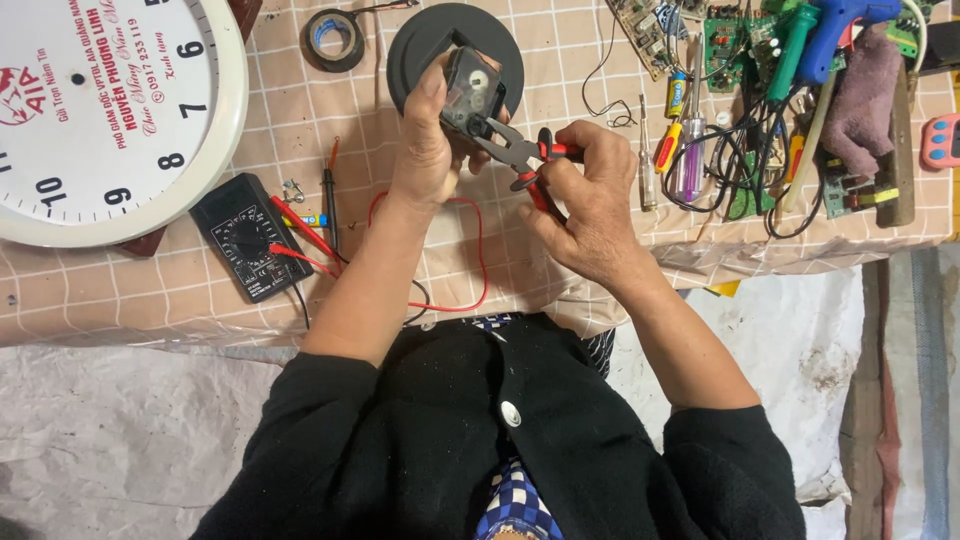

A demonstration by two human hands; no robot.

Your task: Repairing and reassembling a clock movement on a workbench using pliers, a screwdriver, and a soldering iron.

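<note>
Left hand [432,140] closed around small black clock movement [470,92], held above table [540,270] in front of round black disc [420,40]. Right hand [585,200] gripped red-handled pliers [520,155], fingers wrapped on handles, tip touching movement's lower edge. Clock face [100,110] lay apart at table's left edge, movement already out of it. Multimeter [245,238] with red and black leads lay unused near left forearm. Judged: work on movement underway, not finished; refitting to face left to do. Screwdrivers [672,130] and circuit boards [735,40] lay at right.
</note>
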